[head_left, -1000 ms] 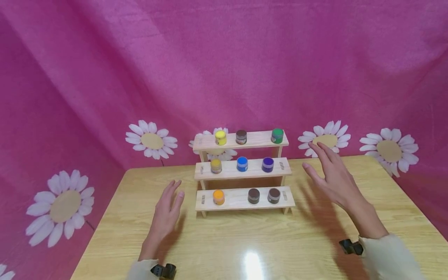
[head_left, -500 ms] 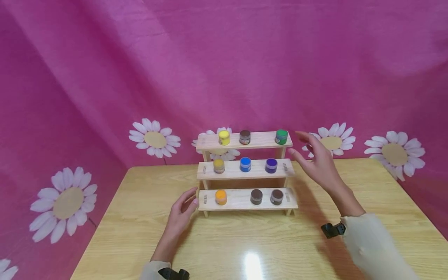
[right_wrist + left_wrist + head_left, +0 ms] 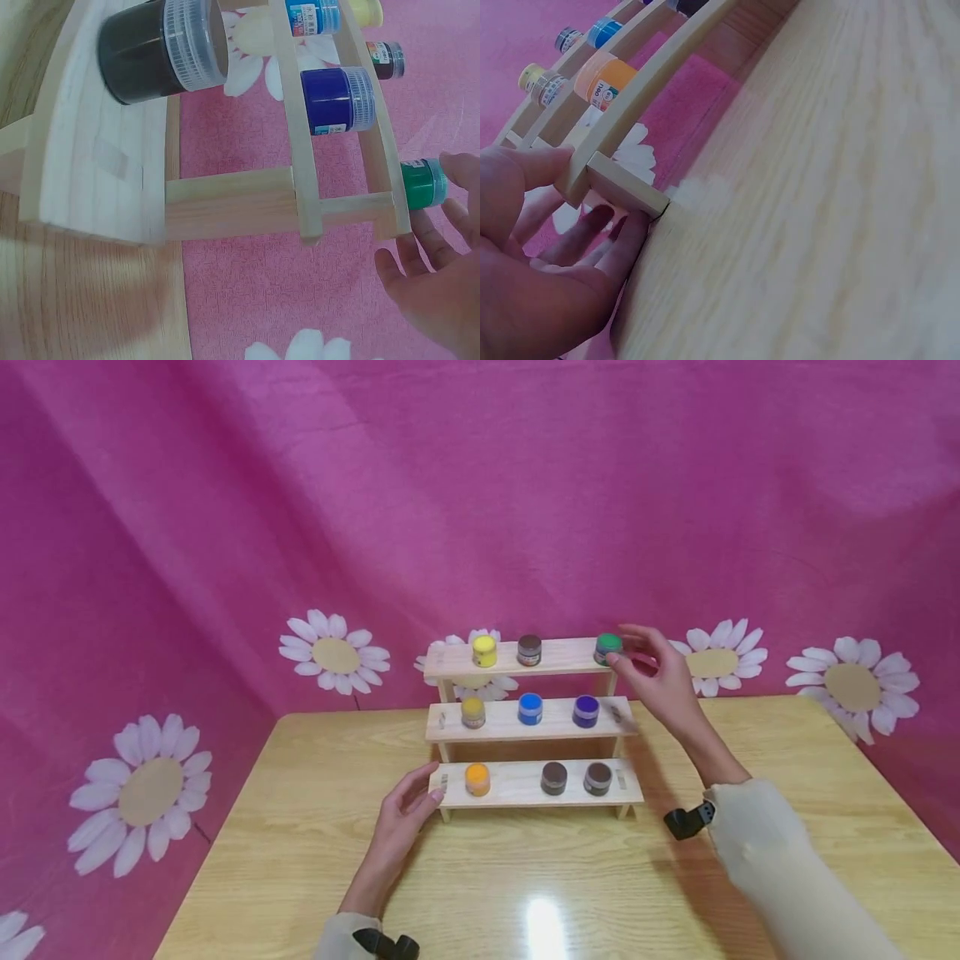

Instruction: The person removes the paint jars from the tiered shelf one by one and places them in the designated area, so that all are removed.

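Observation:
A three-step wooden rack (image 3: 517, 772) stands on the table, bearing several small paint jars. My left hand (image 3: 402, 820) grips the left end of its lowest shelf; in the left wrist view the thumb lies against the shelf end and the fingers curl by the leg (image 3: 626, 184). At the top shelf's right end, my right hand (image 3: 663, 685) pinches the green paint jar (image 3: 608, 644) between thumb and fingers. That green jar (image 3: 420, 184) still sits at the shelf's end in the right wrist view. An orange jar (image 3: 477, 779) is nearest my left hand.
On the top shelf are a yellow jar (image 3: 484, 652) and a dark jar (image 3: 529, 651). Ochre, blue (image 3: 530, 709) and purple (image 3: 587, 712) jars share the middle one. Two dark brown jars (image 3: 554, 778) sit low right. A pink flowered cloth (image 3: 480, 510) hangs behind the table (image 3: 300, 793).
My left hand has moved right and taken hold of the rack's lower left end. The right hand has moved left from beside the rack to the green jar and closed around it.

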### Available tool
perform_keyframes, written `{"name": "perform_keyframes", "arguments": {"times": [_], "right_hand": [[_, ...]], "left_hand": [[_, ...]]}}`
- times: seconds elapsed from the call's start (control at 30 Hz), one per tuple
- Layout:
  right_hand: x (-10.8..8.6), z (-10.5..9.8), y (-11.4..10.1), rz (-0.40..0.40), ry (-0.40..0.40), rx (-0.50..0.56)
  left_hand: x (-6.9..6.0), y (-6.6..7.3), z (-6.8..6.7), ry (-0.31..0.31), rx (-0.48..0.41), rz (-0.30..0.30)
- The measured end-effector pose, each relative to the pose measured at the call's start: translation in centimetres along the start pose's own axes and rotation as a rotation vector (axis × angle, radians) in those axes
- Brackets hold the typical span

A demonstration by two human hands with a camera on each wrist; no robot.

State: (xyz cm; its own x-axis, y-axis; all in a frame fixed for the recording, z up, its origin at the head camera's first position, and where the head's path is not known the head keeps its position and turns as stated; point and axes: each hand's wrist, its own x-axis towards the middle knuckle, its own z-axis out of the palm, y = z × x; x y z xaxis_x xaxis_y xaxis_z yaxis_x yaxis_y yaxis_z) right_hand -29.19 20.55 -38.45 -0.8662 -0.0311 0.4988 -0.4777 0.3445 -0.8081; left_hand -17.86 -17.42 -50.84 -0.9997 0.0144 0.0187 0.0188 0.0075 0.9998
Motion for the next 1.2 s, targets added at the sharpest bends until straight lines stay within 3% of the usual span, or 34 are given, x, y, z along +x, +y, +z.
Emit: {"name": "perform_keyframes", "arguments": {"times": [0.4,0.57,0.73,0.97,1.2], "right_hand": [[0.4,0.3,0.2,0.042,0.013,-0.051],[-0.1,0.0,0.4,0.041,0.051,0.005],[-1.4,-1.0,-0.1,0.028,0.095,-0.006],[-3.3,-2.5,1.7,0.032,0.158,0.128],[-4.6,-3.1,2.4,0.062,0.218,0.18]], "left_hand": [[0.4,-0.2,-0.1,0.009,-0.02,-0.011],[0.4,-0.4,-0.2,0.005,-0.011,-0.018],[0.4,-0.5,-0.3,0.0,-0.019,-0.024],[0.1,-0.7,-0.5,-0.008,-0.017,-0.019],[0.4,-0.6,-0.4,-0.016,-0.021,-0.004]]}}
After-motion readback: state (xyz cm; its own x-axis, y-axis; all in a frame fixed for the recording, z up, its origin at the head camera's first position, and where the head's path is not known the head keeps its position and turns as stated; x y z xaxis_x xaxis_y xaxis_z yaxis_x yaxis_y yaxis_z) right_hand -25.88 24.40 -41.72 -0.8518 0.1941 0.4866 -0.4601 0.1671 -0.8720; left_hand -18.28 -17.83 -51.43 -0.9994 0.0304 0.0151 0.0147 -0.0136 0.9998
